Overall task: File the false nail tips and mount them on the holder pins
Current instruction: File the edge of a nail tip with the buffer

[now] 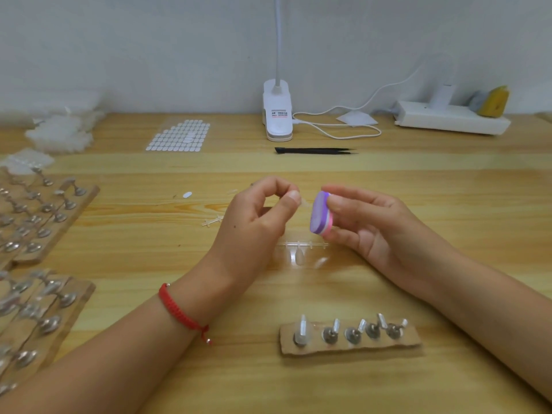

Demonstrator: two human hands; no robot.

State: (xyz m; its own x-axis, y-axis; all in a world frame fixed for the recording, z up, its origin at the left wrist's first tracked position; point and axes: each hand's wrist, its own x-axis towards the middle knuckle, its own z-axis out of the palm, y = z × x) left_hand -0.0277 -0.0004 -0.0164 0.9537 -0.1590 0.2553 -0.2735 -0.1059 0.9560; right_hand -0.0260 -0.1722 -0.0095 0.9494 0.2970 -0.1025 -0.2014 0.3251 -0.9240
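On the wooden bench [418,204], the label [280,113] on the clip lamp [277,97] is too blurred for us to read. The fingers of our left hand [257,222] pinch a faint clear nail tip [304,201] beside the purple file block [321,213] our right hand [373,228] grips.

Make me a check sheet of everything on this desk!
Surface: wooden table, small clear scraps lying about.
Job's things: clear nail tip, purple-pink file block, cardboard holder strip with five pins, clear sprue.
Clutter: black tweezers, sticker sheet, more holder strips at left.
Hands: left hand pinches the nail tip; right hand holds the file block beside it.
Cables: white cable loops from clip lamp toward power strip.
Surroundings: plain wall.
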